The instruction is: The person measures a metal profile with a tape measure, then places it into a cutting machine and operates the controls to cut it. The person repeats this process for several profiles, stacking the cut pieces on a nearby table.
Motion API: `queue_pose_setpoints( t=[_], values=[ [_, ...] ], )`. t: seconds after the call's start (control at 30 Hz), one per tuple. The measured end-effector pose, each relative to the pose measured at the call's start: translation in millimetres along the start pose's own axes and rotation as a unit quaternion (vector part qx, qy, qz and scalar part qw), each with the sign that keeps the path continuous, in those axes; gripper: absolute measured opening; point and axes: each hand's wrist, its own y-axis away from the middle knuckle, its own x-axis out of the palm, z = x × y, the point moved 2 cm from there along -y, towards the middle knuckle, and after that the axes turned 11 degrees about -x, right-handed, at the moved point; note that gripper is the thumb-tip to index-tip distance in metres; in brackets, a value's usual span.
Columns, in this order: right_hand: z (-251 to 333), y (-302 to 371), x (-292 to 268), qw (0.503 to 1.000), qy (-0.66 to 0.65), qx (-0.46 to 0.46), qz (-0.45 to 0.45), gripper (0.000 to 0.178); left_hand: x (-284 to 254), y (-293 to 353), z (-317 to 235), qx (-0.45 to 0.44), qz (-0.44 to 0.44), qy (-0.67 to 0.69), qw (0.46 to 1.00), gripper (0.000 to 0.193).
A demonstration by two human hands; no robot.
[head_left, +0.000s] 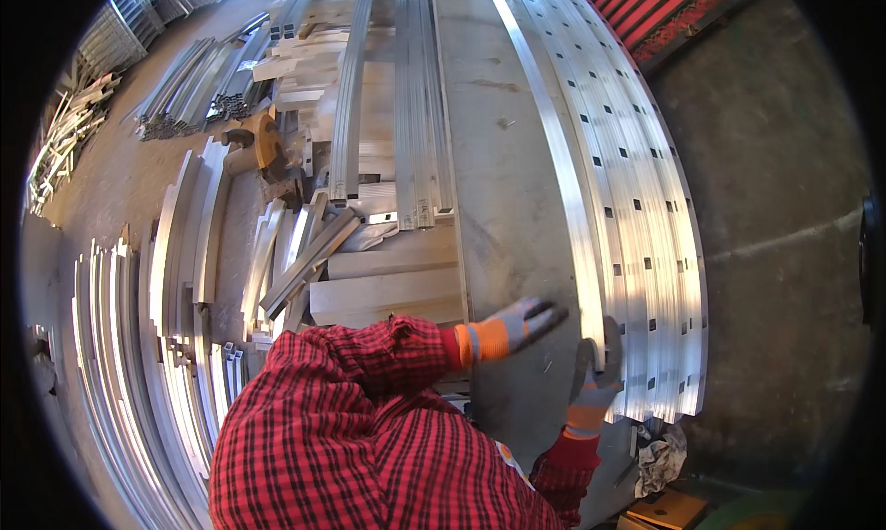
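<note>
Both my hands wear grey and orange gloves with dark fingers, below red checked sleeves. My right hand (595,387) is closed around the near end of a long, shiny metal bar (574,207), with thumb and fingers on either side. That bar runs away from me along the grey work table (508,189). My left hand (514,330) reaches over the table to the left of the bar, fingers stretched out and apart from it. Beside the bar on the right lie several long metal profiles (637,207) with square holes, side by side.
Left of the table, metal tubes (415,115) lie over stacked pale boards or bars (388,295). A yellow-orange machine (268,147) stands on the floor among more metal lengths (111,345). A crumpled cloth (660,456) is at the near right; red slatted metal (655,13) is at the far right.
</note>
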Motion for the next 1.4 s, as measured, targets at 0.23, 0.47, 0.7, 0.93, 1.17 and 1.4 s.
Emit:
queue_pose_setpoints(
  t=[0.23,0.47,0.7,0.93,1.17,1.4],
  values=[
    [-67,97,42,0.988,0.086,0.085,0.098,0.053,-53,-1,26,-0.304,-0.047,0.173,0.936,0.038],
    [-87,94,86,0.894,0.319,0.125,0.287,0.068,-28,2,17,-0.318,0.001,0.188,0.929,0.035],
    [-44,60,58,0.959,-0.084,0.194,0.188,0.064,-25,-18,20,-0.347,-0.042,0.255,0.902,0.038],
    [-23,91,-42,0.828,-0.371,0.363,0.212,0.049,-38,-90,12,-0.376,-0.145,0.440,0.803,0.046],
    [7,127,-69,0.924,-0.153,0.242,0.252,0.062,-31,-135,51,-0.490,-0.132,0.522,0.686,0.090],
    [3,128,-62,0.968,0.016,-0.046,0.244,0.070,-40,-162,25,-0.380,-0.119,0.607,0.688,0.049]
  ],
)
